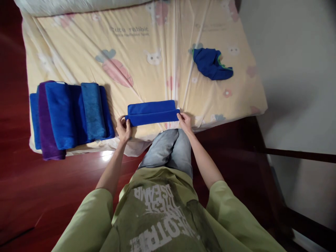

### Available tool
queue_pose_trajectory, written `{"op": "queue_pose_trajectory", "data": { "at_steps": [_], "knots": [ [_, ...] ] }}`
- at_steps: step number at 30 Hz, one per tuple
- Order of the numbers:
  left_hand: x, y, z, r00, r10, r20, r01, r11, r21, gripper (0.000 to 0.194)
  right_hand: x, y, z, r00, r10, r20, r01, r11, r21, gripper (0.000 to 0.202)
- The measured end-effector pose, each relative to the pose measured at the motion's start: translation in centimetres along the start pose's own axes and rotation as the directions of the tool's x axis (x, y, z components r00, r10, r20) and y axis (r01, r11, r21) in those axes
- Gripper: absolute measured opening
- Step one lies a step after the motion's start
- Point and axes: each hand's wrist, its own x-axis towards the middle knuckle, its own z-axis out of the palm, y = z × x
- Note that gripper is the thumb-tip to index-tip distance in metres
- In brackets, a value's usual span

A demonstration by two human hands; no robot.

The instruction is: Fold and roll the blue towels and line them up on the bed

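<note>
A blue cloth [153, 112], folded into a long narrow strip, lies near the front edge of the bed. My left hand [123, 128] pinches its left end, thumb on top. At the opposite end, my right hand [184, 122] grips the right corner between thumb and fingers. A fold line runs along the strip, with the nearer part lying over the farther part. Left of my left hand are several folded cloths, among them a purple one [51, 122], a bright blue one [61, 115] and a teal-blue one [93, 110].
The bed [86, 52] has a yellow sheet printed with rabbits and carrots. A crumpled dark blue cloth [212, 64] with green edging lies at the right. A pale quilt [65, 6] is along the far edge. A wall [294, 77] stands right, above dark red flooring.
</note>
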Motion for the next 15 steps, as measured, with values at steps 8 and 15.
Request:
{"op": "queue_pose_trajectory", "data": {
  "at_steps": [8,15],
  "knots": [
    [-0.2,0.4,0.1,0.999,0.020,-0.039,-0.020,1.000,0.009,0.042,0.0,0.9,0.4,0.999,-0.020,-0.036,0.021,1.000,0.009,0.057],
    [-0.2,0.7,-0.1,1.000,-0.001,0.008,0.001,1.000,0.032,0.038,0.0,1.5,0.7,0.994,-0.069,-0.081,0.070,0.998,0.002,0.050]
  ]
}}
